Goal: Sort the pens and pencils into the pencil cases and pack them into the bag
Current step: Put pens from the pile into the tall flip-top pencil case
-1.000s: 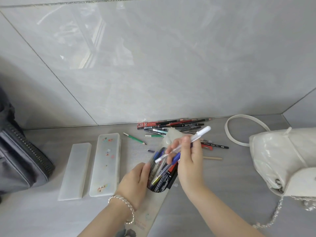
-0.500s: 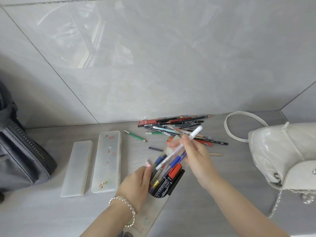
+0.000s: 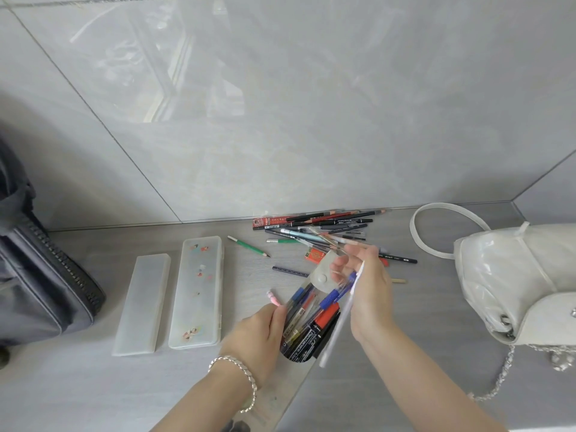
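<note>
A clear soft pencil pouch (image 3: pixel 321 279) with a snap flap lies open at the centre, holding several pens and markers (image 3: pixel 307 319). My left hand (image 3: pixel 261 335) grips the pouch's left side. My right hand (image 3: pixel 367 291) holds a white pen (image 3: pixel 341 319) that points down toward the pouch's near end. A heap of loose pens and pencils (image 3: pixel 327 229) lies by the wall behind the pouch. Two frosted hard pencil cases, one plain (image 3: pixel 143 304) and one with stickers (image 3: pixel 198 291), lie shut to the left. A white handbag (image 3: pixel 514 275) stands on the right.
A dark grey backpack (image 3: pixel 37 275) sits at the far left edge. A green pencil (image 3: pixel 249 246) and a dark pencil (image 3: pixel 290 271) lie loose between the cases and the pouch. The handbag's chain strap (image 3: pixel 501 375) trails toward me; a tiled wall closes the back.
My right hand has swung the white pen from pointing up-right to pointing down beside the pouch. The left hand keeps its hold on the pouch.
</note>
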Motion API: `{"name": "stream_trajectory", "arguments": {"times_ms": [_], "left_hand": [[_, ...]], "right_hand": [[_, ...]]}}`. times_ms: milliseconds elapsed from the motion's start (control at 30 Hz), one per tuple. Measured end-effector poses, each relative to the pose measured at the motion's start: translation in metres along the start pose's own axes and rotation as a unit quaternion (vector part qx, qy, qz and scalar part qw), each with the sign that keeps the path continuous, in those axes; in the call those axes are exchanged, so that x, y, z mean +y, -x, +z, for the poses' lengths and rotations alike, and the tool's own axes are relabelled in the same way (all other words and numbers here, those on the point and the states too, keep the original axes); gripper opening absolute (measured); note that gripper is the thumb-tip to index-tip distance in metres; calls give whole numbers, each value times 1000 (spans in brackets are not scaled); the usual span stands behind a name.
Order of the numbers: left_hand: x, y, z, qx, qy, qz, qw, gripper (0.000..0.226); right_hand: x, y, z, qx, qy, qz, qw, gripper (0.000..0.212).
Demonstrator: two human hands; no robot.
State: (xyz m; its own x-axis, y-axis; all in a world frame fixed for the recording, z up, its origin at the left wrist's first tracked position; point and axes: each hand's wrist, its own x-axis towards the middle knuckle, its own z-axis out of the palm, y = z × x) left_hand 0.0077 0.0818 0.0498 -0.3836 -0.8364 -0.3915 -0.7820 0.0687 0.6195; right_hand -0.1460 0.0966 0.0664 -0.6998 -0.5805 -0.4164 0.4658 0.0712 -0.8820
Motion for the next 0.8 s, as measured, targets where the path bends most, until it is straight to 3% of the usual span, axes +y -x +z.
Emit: {"name": "stream_trajectory", "arguments": {"times_ms": [167,267,467,600,667,800], "left_hand": [[1,1,4,-20,22,-7,1000,37],[1,-1,7,-29,59,-29,997,41],[-8,-19,13,-21,40,-68,997,41],[-19,-28,13,3,19,-89,996,39],[-27,-29,12,11,27,-97,995,38],[-35,-30,14,9,40,-97,994,41]], "right_hand": [[-2,-1,6,-6,36,35,999,37],[12,1,7,-59,140,-94,984,18],[50,-21,-10,-194,303,-276,891,15],[52,-41,-37,-184,372,-316,853,17],[48,-50,-57,-198,432,-321,819,16],[39,-58,-95,-280,527,-247,763,28]]}}
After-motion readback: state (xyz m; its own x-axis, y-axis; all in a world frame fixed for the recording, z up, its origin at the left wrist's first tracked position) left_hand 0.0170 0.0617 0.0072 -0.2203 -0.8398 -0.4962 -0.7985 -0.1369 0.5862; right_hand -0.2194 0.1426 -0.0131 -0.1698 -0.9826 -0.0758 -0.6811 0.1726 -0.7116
